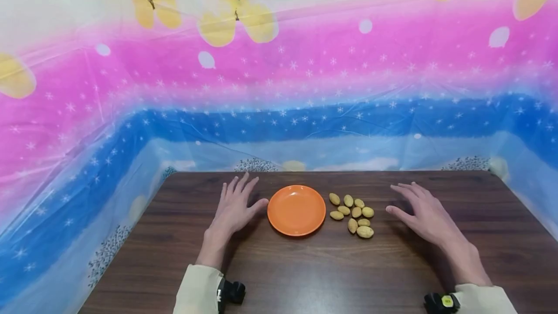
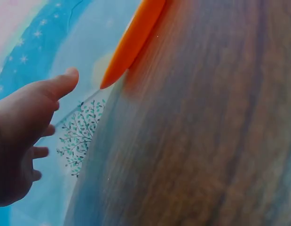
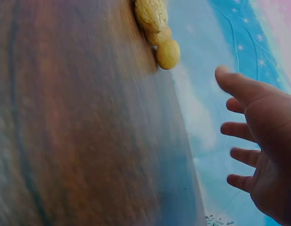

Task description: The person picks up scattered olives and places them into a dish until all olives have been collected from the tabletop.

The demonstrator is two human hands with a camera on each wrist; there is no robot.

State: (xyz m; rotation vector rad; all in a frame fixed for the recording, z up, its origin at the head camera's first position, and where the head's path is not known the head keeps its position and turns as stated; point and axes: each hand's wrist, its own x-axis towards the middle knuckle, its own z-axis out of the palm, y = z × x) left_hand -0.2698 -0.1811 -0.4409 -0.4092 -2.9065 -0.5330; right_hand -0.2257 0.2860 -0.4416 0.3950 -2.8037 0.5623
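Observation:
An orange plate [image 1: 296, 211] lies on the brown wooden table. To its right is a loose cluster of several yellowish oval nut-like pieces, the nearest piece [image 1: 365, 232] looking wrinkled. My left hand [image 1: 235, 206] is spread just left of the plate, its thumb tip right at the rim. On the other side, my right hand [image 1: 426, 214] hovers to the right of the cluster, fingers extended and holding nothing. The left wrist view shows the plate's edge [image 2: 136, 42] beyond the thumb; in the right wrist view a few wrinkled pieces [image 3: 151, 14] sit past the right thumb.
A printed pink and blue cloth [image 1: 305, 71] hangs behind the table and along its sides. The dark table top [image 1: 301, 270] ends at a straight far edge just beyond the plate. Black wrist cameras [image 1: 233, 293] sit at both cream sleeves.

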